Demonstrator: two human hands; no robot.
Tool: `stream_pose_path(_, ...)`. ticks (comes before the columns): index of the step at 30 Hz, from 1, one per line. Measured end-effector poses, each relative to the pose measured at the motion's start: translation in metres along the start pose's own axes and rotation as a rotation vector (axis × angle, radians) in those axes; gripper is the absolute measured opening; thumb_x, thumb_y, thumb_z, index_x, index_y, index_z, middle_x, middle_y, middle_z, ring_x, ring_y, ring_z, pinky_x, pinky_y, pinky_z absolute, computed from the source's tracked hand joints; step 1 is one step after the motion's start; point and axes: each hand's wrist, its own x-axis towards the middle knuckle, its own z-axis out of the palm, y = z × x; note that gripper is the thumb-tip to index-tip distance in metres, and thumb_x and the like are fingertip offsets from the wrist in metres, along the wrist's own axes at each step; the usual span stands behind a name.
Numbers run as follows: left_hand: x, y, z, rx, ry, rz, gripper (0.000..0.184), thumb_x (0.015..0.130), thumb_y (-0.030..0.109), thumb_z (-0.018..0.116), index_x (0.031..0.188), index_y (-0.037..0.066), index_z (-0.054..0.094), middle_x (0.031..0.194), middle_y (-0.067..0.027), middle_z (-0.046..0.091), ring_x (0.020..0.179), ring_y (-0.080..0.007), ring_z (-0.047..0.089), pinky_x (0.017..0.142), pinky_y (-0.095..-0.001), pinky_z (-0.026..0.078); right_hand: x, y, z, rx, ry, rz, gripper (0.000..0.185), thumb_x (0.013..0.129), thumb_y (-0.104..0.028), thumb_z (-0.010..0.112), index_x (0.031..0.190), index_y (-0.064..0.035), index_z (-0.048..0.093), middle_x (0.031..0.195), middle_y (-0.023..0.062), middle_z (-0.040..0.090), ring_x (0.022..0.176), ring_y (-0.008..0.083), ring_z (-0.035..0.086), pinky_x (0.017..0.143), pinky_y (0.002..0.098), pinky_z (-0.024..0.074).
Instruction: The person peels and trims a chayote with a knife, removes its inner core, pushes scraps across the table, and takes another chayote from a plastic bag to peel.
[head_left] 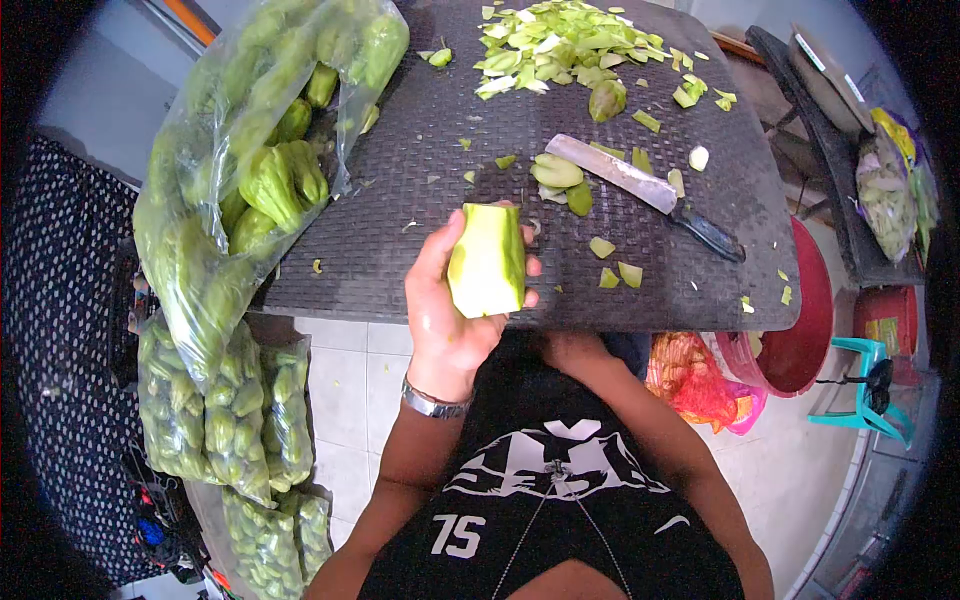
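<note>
Squash (487, 265), mostly pale flesh with some darker green along its sides, is held at the near edge of the table (690, 295). It's gripped by the left hand (432, 305), palm up, with the thumb wrapped along one side and the fingertips poking out round the other. A metal watch (435, 402) is worn on that wrist. The right hand (572, 352) is mostly hidden at the table's near edge, so whether its fingers are open or closed can't be told.

On the right half of the table, a knife (630, 178) is laid flat, its black handle turned toward the near right corner. Loose peels (603, 246) are scattered around it, and loads more are heaped in a pile (570, 45) at the table's far side.

The table's left side is pretty much taken up by a big clear bag (180, 200), stuffed with green squashes (275, 190) that can be seen at its opening. More packed bags (235, 430) are stacked lower down, off the table's near left corner. Off the near right corner, a red tub (815, 310) is partly covered by the tabletop, with a red net bag (690, 380) left beside it and a teal stool (850, 415) set farther out.
</note>
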Motion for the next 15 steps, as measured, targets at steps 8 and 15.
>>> stream_pose_path(8,-0.008,0.010,-0.009,-0.101,-0.131,0.054,0.059,0.101,0.044,0.050,0.135,-0.004,0.051,0.114,-0.0249,0.065,0.091,-0.0370,0.068,0.065,-0.0501,0.062,-0.048,-0.034,-0.115,-0.055,-0.407,0.121,0.027,0.097,-0.018,0.055,0.118,-0.0024,0.062,0.121,0.0233,0.065,0.106,0.0404,0.069,0.090,0.0514,0.0562)
stream_pose_path(15,-0.014,0.017,-0.009,-0.062,-0.245,0.006,0.065,0.098,0.049,0.050,0.133,-0.006,0.052,0.110,-0.0251,0.066,0.077,-0.0384,0.072,0.049,-0.0367,0.059,-0.041,-0.062,-0.236,0.168,0.067,0.058,0.027,0.091,-0.013,0.072,0.115,-0.0027,0.065,0.101,0.0174,0.070,0.091,0.0315,0.072,0.078,0.0390,0.0576)
